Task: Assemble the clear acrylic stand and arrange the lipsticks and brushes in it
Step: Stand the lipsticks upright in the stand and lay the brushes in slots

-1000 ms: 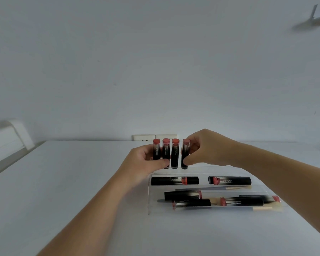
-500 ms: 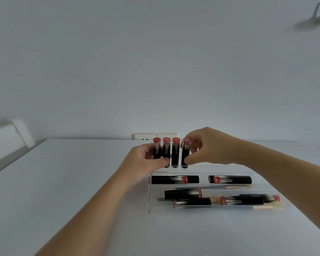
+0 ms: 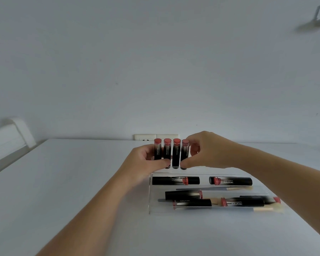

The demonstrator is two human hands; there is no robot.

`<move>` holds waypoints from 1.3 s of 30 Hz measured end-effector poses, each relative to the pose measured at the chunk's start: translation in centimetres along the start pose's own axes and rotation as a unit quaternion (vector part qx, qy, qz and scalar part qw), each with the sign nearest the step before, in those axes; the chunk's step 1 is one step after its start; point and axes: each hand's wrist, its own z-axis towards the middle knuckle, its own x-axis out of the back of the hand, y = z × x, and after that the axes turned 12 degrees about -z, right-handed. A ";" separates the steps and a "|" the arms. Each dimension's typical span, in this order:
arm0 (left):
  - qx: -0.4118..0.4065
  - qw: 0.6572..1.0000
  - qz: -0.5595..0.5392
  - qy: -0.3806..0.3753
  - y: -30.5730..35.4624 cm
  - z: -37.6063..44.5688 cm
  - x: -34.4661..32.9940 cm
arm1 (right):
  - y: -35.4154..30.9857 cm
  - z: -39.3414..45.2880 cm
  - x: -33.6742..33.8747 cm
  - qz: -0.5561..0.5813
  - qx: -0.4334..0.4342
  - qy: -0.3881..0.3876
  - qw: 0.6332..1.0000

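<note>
head view, stand: the clear acrylic tiered stand [image 3: 150,193] sits on the white table [image 3: 63,182], its steps running left to right and rising toward the wall
head view, upright row: four black lipstick tubes with red caps [image 3: 171,154] stand side by side on the top step at its left end, long axes vertical, caps up
head view, left hand: the left hand [image 3: 146,159] grasps the left end of the row, thumb across the lower front of the tubes, fingers behind them
head view, right hand: the right hand [image 3: 205,150] pinches the rightmost upright tube, the pink-capped black lipstick [image 3: 184,154], thumb low at its base and fingers curled beside its right side
head view, key relation: the pinched tube lies just left of the right hand and touches its neighbour; the row is squeezed between both hands, so any straightening push should run along the step, left to right
head view, nearer hand: the bare part of the top step stretches to the right, so I judge the right hand better placed to fill it
head view, lower steps: two black lipsticks lying on their sides [image 3: 201,180] on the middle step; more lipsticks and pale-tipped makeup brushes [image 3: 262,209] lie lengthwise on the lowest steps
head view, behind: white wall socket plate [image 3: 146,137] just beyond the row
</note>
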 end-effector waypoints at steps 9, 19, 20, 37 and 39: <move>0.003 1.000 0.003 0.002 0.0 0.0 0.0 | 0.2 0.1 -0.2 0.016 -0.015 0.011 1.000; 0.002 1.000 0.003 0.003 0.1 0.0 -0.1 | 0.4 0.1 -0.3 0.014 -0.031 0.005 0.999; 0.003 1.000 0.004 0.004 0.1 0.0 -0.1 | 0.4 0.1 -0.3 0.015 -0.033 0.006 0.999; 0.001 1.000 0.000 0.000 -0.1 0.0 0.0 | 0.5 0.1 -0.3 0.014 -0.032 0.006 0.999; -0.001 1.000 0.000 -0.001 -0.2 0.0 0.0 | 0.5 0.1 -0.3 0.015 -0.032 0.004 0.999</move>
